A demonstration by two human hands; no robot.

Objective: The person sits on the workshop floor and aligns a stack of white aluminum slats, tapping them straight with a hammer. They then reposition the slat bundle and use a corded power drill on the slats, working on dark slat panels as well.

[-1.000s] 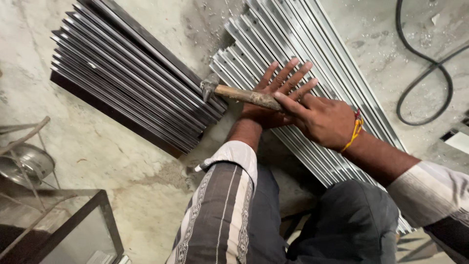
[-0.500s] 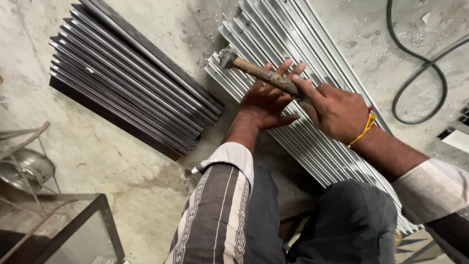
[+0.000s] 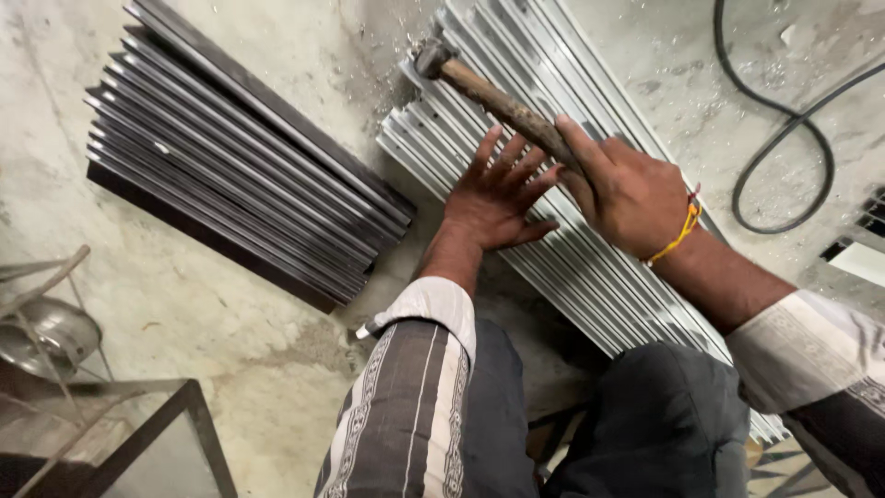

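Observation:
My right hand [image 3: 627,194] grips the wooden handle of a hammer [image 3: 489,97]. Its metal head sits at the near end of a row of silver metal channel strips [image 3: 572,267] lying side by side on the concrete floor. My left hand [image 3: 498,194] lies flat on those strips with fingers spread, just below the hammer handle. A yellow thread band circles my right wrist. My striped sleeve and dark trousers fill the bottom of the view.
A second stack of darker metal strips [image 3: 240,166] lies to the left on the floor. A black cable [image 3: 784,138] loops at the upper right. A metal frame [image 3: 184,424] and a round steel object [image 3: 46,332] sit at the lower left.
The hammer swung up and away from me, its head moving from near my left hand toward the far end of the silver strips. My left hand stayed flat on the strips.

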